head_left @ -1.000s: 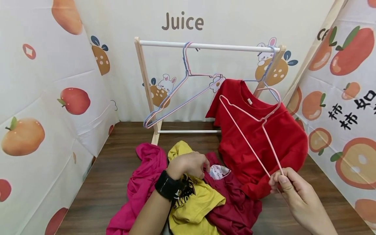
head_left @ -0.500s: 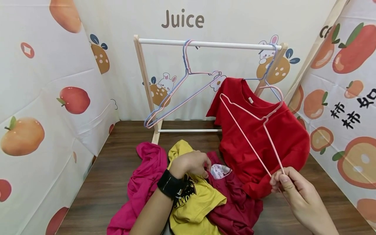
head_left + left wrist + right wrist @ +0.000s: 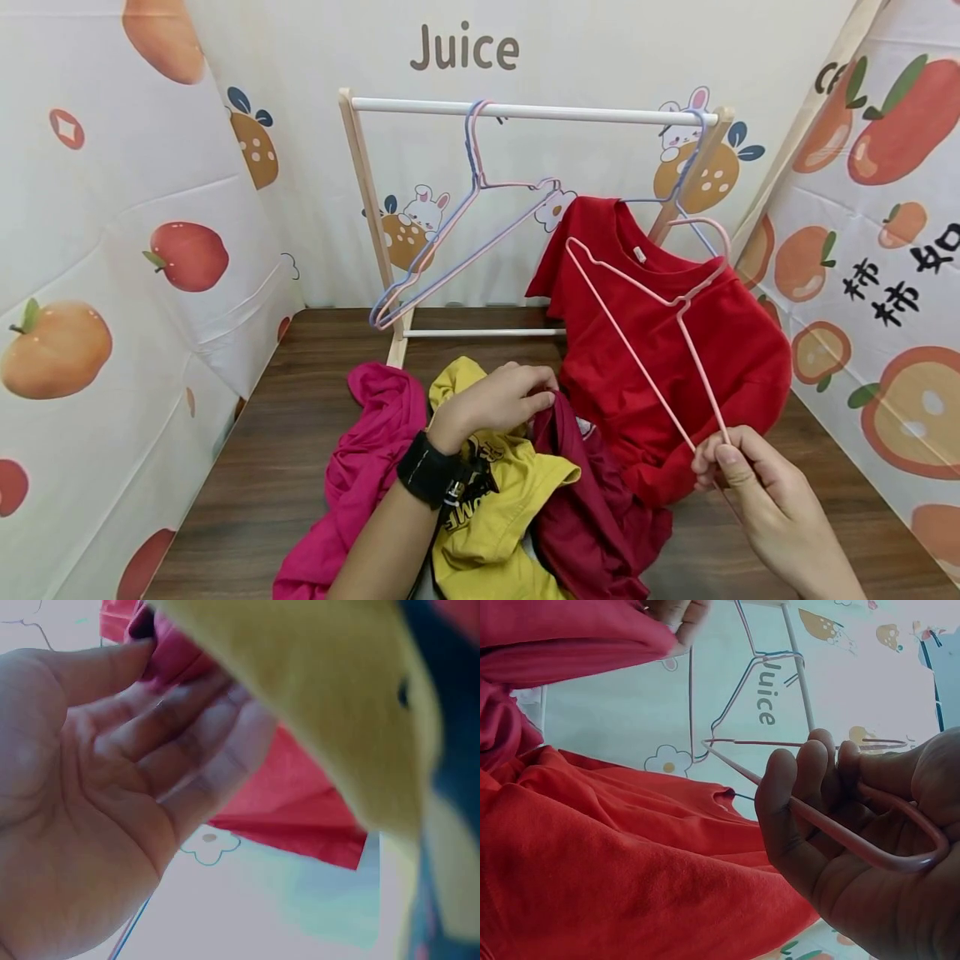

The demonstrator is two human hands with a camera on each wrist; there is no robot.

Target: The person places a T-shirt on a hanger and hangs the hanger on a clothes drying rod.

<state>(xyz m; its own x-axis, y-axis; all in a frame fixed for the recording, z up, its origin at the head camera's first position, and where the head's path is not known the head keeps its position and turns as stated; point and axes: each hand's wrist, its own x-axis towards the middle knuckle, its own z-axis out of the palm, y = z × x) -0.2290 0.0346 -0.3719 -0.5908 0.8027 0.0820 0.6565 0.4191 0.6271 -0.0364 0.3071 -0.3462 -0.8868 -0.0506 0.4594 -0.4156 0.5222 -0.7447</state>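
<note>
My right hand grips a pink clothes hanger by one end, its hook up and away; in the right wrist view the hanger's bent end lies across the palm. The left hand pinches a fold of a dark red garment, lifting its edge between thumb and fingers, as the left wrist view also shows. Under the left wrist lies a yellow T-shirt with black print. Behind the held hanger, a red T-shirt hangs from a blue hanger on the rack.
The clothes rack has a white bar and wooden posts. A pink and a blue empty hanger hang together near its middle. A magenta garment lies left of the yellow one on the brown table. Printed cloth walls enclose three sides.
My left hand has shifted slightly up and right and now lifts the dark red garment's edge, folding it over the white patterned patch. The right hand and its hanger have barely moved.
</note>
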